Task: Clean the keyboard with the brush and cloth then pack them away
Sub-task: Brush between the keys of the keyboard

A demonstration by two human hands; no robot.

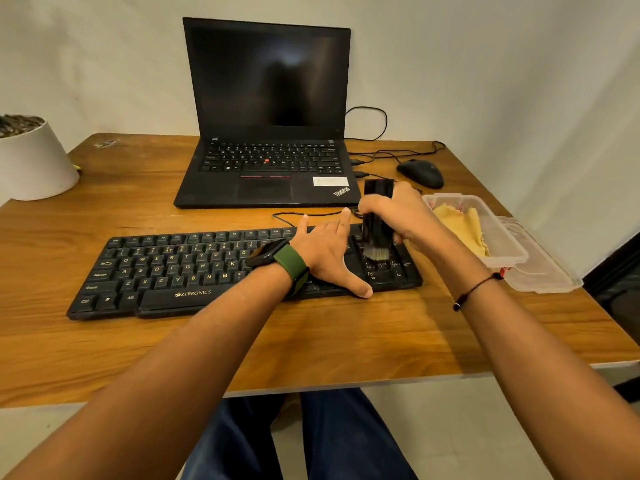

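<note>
Bristles of the brush (377, 233) meet the keys at the right end of the keyboard (173, 271), a long black slab with pale lettering lying across the middle of the frame on the wood-grain table (346, 341). The right hand (398, 216) is wrapped around the brush's blocky black handle, holding it nearly upright, the grey tuft pointing down. The left hand (329, 258) lies flat on the keys just beside the brush, fingers straight and spread, gripping nothing; a dark watch (273, 254) on a green strap circles that wrist, and a thin black cord (474, 289) circles the right wrist. At the right of the frame a clear plastic box (512, 251) holds the crumpled yellow cloth (464, 223), its lid (543, 275) lying against the box's near side. Above the keyboard stands an open black laptop (266, 133) with a dark screen. A rounded black mouse (420, 173) sits to its right, and a smooth white pot (34, 164) at the left edge.
</note>
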